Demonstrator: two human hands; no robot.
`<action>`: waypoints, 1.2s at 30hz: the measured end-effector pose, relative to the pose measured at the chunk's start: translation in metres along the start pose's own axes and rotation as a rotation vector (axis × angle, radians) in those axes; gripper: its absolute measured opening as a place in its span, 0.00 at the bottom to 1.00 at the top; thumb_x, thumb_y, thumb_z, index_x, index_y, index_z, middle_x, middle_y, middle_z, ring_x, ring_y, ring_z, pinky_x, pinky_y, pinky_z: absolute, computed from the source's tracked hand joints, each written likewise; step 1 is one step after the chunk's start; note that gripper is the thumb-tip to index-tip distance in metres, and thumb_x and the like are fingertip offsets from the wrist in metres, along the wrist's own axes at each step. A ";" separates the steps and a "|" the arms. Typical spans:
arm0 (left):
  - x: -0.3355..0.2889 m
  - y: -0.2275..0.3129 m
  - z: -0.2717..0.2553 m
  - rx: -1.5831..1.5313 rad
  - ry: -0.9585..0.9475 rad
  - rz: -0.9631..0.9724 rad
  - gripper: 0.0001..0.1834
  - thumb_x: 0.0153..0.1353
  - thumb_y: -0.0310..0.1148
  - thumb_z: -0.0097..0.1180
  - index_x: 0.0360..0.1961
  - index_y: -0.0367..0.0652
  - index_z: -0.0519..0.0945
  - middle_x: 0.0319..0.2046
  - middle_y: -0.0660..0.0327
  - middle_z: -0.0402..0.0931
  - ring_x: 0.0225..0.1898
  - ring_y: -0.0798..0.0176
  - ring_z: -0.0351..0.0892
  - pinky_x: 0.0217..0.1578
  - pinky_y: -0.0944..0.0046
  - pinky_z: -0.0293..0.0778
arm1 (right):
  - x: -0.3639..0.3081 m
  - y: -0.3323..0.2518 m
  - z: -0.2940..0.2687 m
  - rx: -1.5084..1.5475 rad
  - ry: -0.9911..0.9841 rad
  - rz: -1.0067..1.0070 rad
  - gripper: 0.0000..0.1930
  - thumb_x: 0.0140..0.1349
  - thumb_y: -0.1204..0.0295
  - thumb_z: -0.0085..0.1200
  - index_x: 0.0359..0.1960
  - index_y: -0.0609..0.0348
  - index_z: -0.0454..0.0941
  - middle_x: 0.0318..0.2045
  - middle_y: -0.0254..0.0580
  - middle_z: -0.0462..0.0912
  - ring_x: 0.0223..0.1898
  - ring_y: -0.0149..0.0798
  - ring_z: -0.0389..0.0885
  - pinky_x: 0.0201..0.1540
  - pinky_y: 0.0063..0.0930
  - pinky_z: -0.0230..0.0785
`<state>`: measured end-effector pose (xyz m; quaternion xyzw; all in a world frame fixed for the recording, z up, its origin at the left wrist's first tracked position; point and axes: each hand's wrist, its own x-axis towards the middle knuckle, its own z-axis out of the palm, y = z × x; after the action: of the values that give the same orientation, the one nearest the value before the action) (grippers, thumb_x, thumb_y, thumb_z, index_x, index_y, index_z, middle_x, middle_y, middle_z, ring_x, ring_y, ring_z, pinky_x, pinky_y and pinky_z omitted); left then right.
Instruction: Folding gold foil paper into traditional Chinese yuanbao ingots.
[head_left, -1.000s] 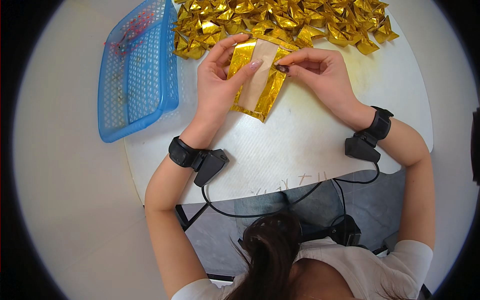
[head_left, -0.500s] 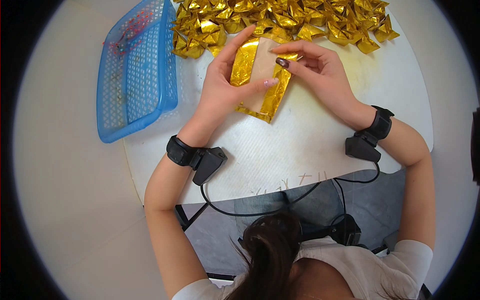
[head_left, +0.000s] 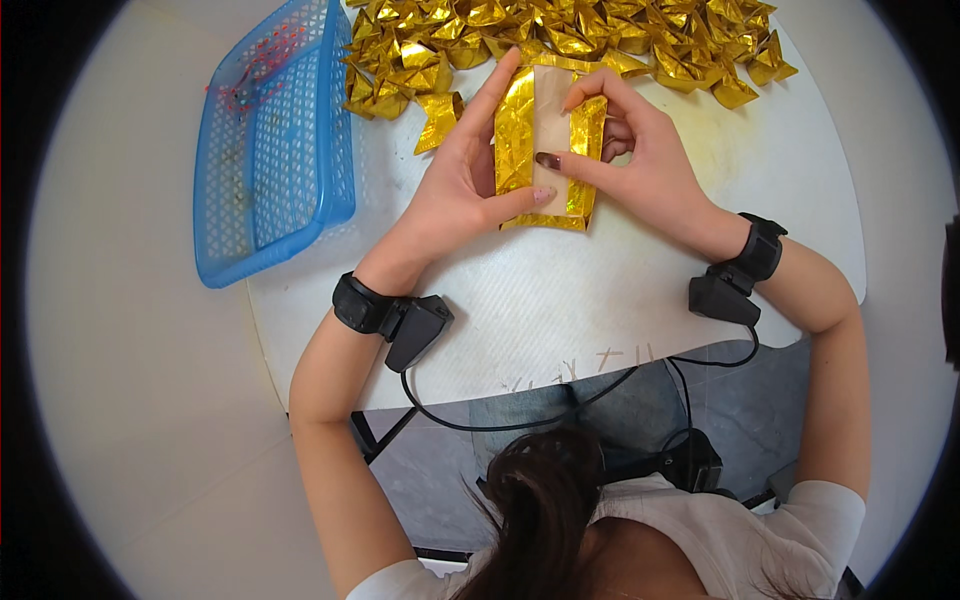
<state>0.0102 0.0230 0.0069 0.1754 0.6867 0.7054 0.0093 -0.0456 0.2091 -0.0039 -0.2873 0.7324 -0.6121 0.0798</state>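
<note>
Between my two hands is a sheet of gold foil paper [head_left: 516,130], its long sides folded inward so a strip of plain tan backing shows down the middle. My left hand [head_left: 478,180] grips its left side, with the thumb across the lower front and the index finger stretched along the upper left edge. On the other side, my right hand [head_left: 640,150] holds the right fold, thumb resting on the tan strip and index finger bent over the top part. Its remaining fingers curl behind the paper, partly hidden.
Many folded gold foil pieces [head_left: 570,38] are heaped along the far edge of the white table [head_left: 560,310]. One loose gold piece [head_left: 438,122] lies beside my left hand. A blue plastic basket [head_left: 335,170] stands at the left, with red strands inside. Black cables [head_left: 500,429] run from my wrist straps.
The foil sheet has turned from tilted to nearly upright and shifted slightly right. My right thumb has moved down onto the tan strip. A loose gold piece now shows beside my left hand.
</note>
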 end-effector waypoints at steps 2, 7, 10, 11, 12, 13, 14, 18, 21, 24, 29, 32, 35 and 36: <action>0.000 0.001 0.000 0.017 0.000 0.002 0.56 0.44 0.14 0.61 0.71 0.41 0.40 0.70 0.58 0.42 0.68 0.63 0.51 0.65 0.62 0.54 | 0.001 0.000 -0.002 -0.029 -0.015 0.014 0.20 0.48 0.69 0.64 0.42 0.54 0.68 0.23 0.29 0.73 0.17 0.20 0.67 0.21 0.17 0.57; 0.000 0.001 -0.001 -0.018 0.014 -0.013 0.57 0.43 0.11 0.58 0.71 0.44 0.38 0.70 0.59 0.40 0.67 0.62 0.51 0.63 0.61 0.59 | 0.001 -0.002 -0.001 -0.010 -0.023 0.001 0.23 0.49 0.71 0.62 0.45 0.54 0.65 0.34 0.36 0.78 0.19 0.24 0.72 0.22 0.19 0.62; 0.000 0.000 -0.002 0.015 0.033 0.071 0.58 0.43 0.10 0.56 0.71 0.47 0.37 0.69 0.59 0.43 0.66 0.62 0.53 0.61 0.60 0.62 | 0.001 0.000 -0.001 0.012 -0.003 -0.004 0.23 0.48 0.73 0.59 0.46 0.55 0.64 0.40 0.39 0.78 0.19 0.27 0.73 0.24 0.20 0.65; -0.001 0.005 0.002 -0.143 0.031 -0.016 0.58 0.42 0.12 0.59 0.71 0.47 0.38 0.69 0.59 0.43 0.67 0.62 0.52 0.62 0.60 0.60 | 0.001 0.000 -0.002 -0.015 0.000 0.007 0.23 0.47 0.74 0.58 0.46 0.55 0.64 0.40 0.39 0.78 0.20 0.29 0.73 0.25 0.22 0.65; -0.002 0.007 0.005 -0.301 0.029 -0.104 0.59 0.41 0.14 0.62 0.71 0.46 0.40 0.69 0.60 0.44 0.67 0.62 0.51 0.63 0.60 0.58 | 0.001 0.000 -0.004 -0.041 0.002 0.018 0.23 0.47 0.74 0.56 0.46 0.56 0.63 0.40 0.39 0.78 0.21 0.30 0.74 0.25 0.23 0.66; -0.003 0.006 0.006 -0.302 0.027 -0.103 0.59 0.41 0.14 0.62 0.71 0.46 0.40 0.69 0.60 0.44 0.67 0.62 0.51 0.63 0.60 0.58 | 0.001 0.000 -0.004 -0.042 0.004 0.019 0.23 0.47 0.74 0.56 0.46 0.56 0.63 0.40 0.39 0.78 0.21 0.30 0.74 0.25 0.23 0.66; -0.004 0.007 0.007 -0.302 0.002 -0.104 0.59 0.41 0.14 0.60 0.71 0.47 0.39 0.68 0.60 0.45 0.67 0.62 0.53 0.62 0.60 0.61 | 0.000 -0.003 -0.004 -0.063 0.002 0.027 0.23 0.47 0.74 0.56 0.46 0.56 0.63 0.41 0.39 0.77 0.23 0.32 0.75 0.27 0.24 0.67; -0.005 0.007 0.008 -0.319 -0.047 -0.111 0.58 0.41 0.13 0.56 0.71 0.47 0.38 0.68 0.60 0.45 0.66 0.62 0.56 0.61 0.61 0.62 | 0.000 0.000 -0.003 -0.117 0.043 0.002 0.24 0.47 0.73 0.56 0.47 0.57 0.62 0.44 0.40 0.74 0.31 0.35 0.76 0.32 0.26 0.68; -0.006 0.006 0.006 -0.350 -0.089 -0.099 0.60 0.43 0.10 0.54 0.71 0.52 0.32 0.67 0.58 0.46 0.65 0.61 0.56 0.62 0.60 0.58 | 0.000 0.001 -0.004 -0.022 0.044 0.011 0.23 0.47 0.73 0.56 0.46 0.57 0.63 0.45 0.39 0.73 0.34 0.35 0.75 0.34 0.26 0.68; -0.007 0.009 0.009 -0.434 -0.100 -0.127 0.59 0.44 0.11 0.55 0.71 0.51 0.32 0.68 0.58 0.44 0.66 0.60 0.55 0.63 0.60 0.57 | 0.001 0.002 -0.006 -0.037 0.025 0.025 0.21 0.49 0.75 0.54 0.45 0.58 0.63 0.43 0.39 0.72 0.33 0.34 0.75 0.33 0.24 0.67; -0.007 0.010 0.008 -0.432 -0.066 -0.087 0.57 0.46 0.13 0.55 0.71 0.50 0.35 0.68 0.57 0.46 0.66 0.58 0.56 0.63 0.58 0.58 | 0.002 0.004 -0.006 0.128 0.046 0.043 0.15 0.53 0.77 0.50 0.43 0.59 0.64 0.38 0.38 0.72 0.29 0.29 0.72 0.30 0.23 0.65; -0.005 0.011 0.007 -0.381 -0.008 -0.055 0.55 0.47 0.14 0.56 0.71 0.49 0.36 0.67 0.56 0.48 0.65 0.58 0.58 0.62 0.58 0.60 | 0.003 0.002 -0.009 0.115 0.028 0.112 0.12 0.55 0.77 0.49 0.41 0.59 0.65 0.31 0.36 0.72 0.26 0.26 0.70 0.27 0.22 0.62; -0.004 0.012 0.006 -0.326 0.033 -0.021 0.54 0.48 0.14 0.56 0.71 0.47 0.37 0.67 0.55 0.49 0.63 0.58 0.61 0.60 0.59 0.64 | 0.007 0.012 -0.009 0.079 0.023 0.078 0.10 0.56 0.75 0.50 0.39 0.59 0.66 0.25 0.33 0.72 0.23 0.25 0.69 0.25 0.22 0.60; -0.004 0.012 0.005 -0.297 0.047 -0.014 0.54 0.49 0.15 0.56 0.71 0.47 0.37 0.67 0.55 0.50 0.63 0.58 0.62 0.59 0.60 0.65 | 0.009 0.016 -0.008 0.055 0.032 0.004 0.09 0.57 0.74 0.51 0.38 0.58 0.67 0.23 0.32 0.71 0.22 0.24 0.69 0.25 0.21 0.59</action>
<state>0.0179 0.0266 0.0176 0.1508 0.5761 0.8030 0.0238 -0.0616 0.2129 -0.0147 -0.2735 0.7170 -0.6365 0.0771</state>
